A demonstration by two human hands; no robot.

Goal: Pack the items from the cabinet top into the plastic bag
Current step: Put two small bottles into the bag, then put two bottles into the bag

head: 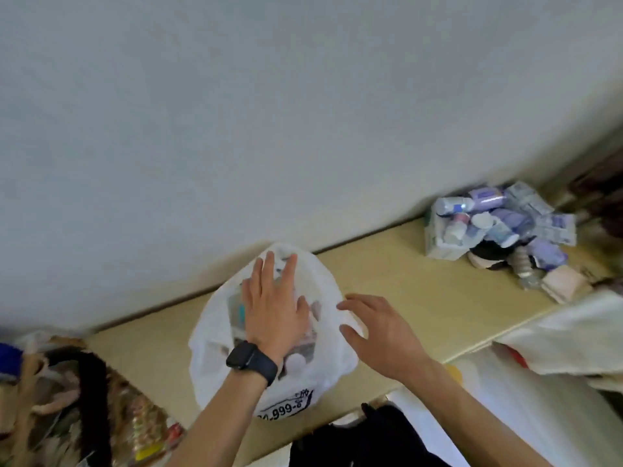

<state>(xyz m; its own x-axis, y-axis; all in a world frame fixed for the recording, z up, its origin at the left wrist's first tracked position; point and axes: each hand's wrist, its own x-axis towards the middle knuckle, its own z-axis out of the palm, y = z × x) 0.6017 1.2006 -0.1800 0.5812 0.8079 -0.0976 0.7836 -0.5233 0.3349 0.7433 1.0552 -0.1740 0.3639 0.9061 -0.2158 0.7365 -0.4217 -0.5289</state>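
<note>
A white plastic bag (215,352) with black print lies on the pale wooden cabinet top (397,291), close to the wall. Several small items show inside its open mouth. My left hand (273,305), a black watch on its wrist, lies flat with straight fingers over the bag's opening and contents. My right hand (377,332) hovers at the bag's right edge, its fingers loosely bent and touching the plastic. A pile of items (499,230) sits at the far right of the cabinet top: white and purple bottles, packets, a black thing and a pink pad.
The white wall (303,112) runs directly behind the cabinet top. Dark and furry clothes (91,406) hang at the lower left. Black clothing (364,439) and white fabric (573,335) lie below the front edge at the right.
</note>
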